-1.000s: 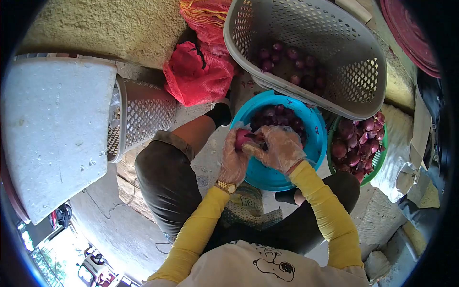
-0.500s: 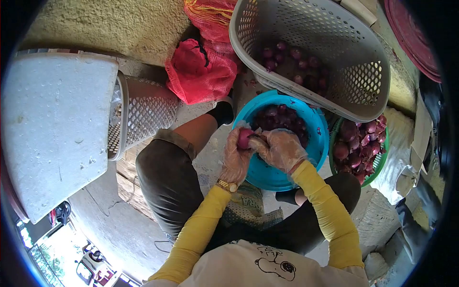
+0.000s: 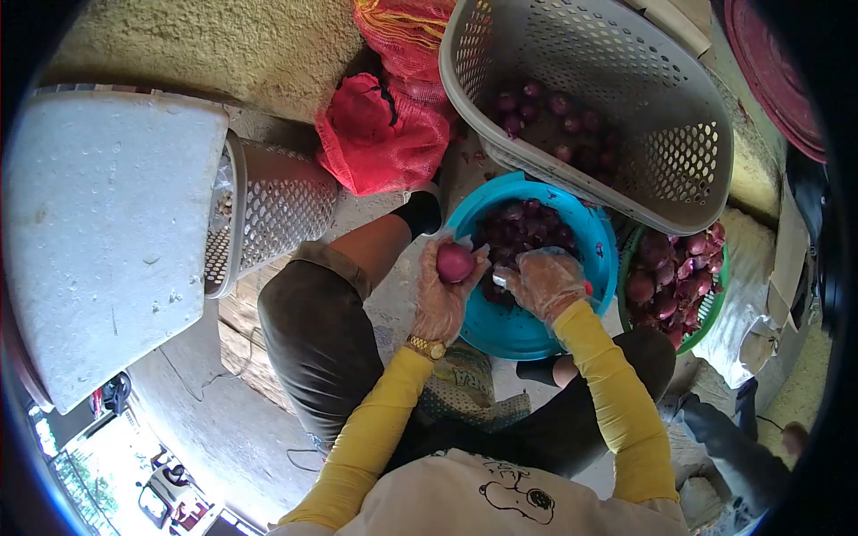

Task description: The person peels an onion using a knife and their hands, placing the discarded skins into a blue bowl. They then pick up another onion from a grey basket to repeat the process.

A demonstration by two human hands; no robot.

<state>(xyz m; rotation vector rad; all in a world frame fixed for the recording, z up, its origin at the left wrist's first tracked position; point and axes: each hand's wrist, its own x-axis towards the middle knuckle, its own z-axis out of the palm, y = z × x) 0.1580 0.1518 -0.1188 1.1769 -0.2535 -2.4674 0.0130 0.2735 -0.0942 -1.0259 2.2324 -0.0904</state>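
A round red onion (image 3: 455, 263) rests in the palm of my left hand (image 3: 441, 290), with the gloved fingers curled around it at the left rim of the blue basin (image 3: 487, 332). Over the right part of the basin is my right hand (image 3: 547, 284), also in a clear glove, closed on a small knife (image 3: 500, 280) whose pale blade shows on the left of the fingers. A red bit of the handle seems to show by the palm. Dark onion skins and pieces (image 3: 523, 228) lie in the basin below both hands.
A grey perforated basket (image 3: 657, 192) with small onions stands beyond the basin. At right is a green basket (image 3: 712, 308) of red onions. A red mesh bag (image 3: 384, 143) lies at upper left, a white board (image 3: 107, 241) at far left. A person's legs (image 3: 737, 451) show at lower right.
My hands have moved apart. The right hand with the knife has shifted right and down, off the onion, which now shows whole in my left hand. The person's legs at lower right have moved.
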